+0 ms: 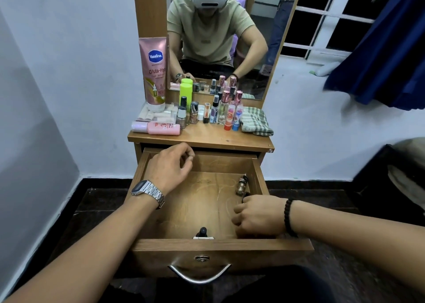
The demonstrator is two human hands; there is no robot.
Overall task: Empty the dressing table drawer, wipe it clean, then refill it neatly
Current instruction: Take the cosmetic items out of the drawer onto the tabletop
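The drawer (202,201) hangs pulled well out of the dressing table, and it is the thing to steer by here. It looks nearly emptied, though I cannot say for certain whether this is the clearing-out or the start of the refill.

Over the drawer's back left corner hovers the left hand (171,164), watch on its wrist, fingers curled loosely with thumb and fingertips close together. Whether it pinches something tiny I cannot tell; nothing shows between them.

Above the drawer, on the table top, stands a crowd of things: a tall pink lotion tube (154,72) at the far left, a pink bottle (158,128) lying flat in front of it, then a row of small nail polish and perfume bottles (207,111), and at the right end a folded checked cloth (255,121), seemingly not yet taken up.

Inside the drawer, against the middle of the front wall, sits a small black-capped dropper bottle (202,233). Toward the drawer's right wall lies a little glittery polish bottle (241,184) on its side.

At the drawer's front right corner the right hand (257,215), beaded band on its wrist, is curled tight, something dark just showing at its knuckles; what it grips I cannot make out.

So, by my reckoning: emptying almost finished, a few pieces left, the scuffed wooden floor unwiped, refilling all to come.
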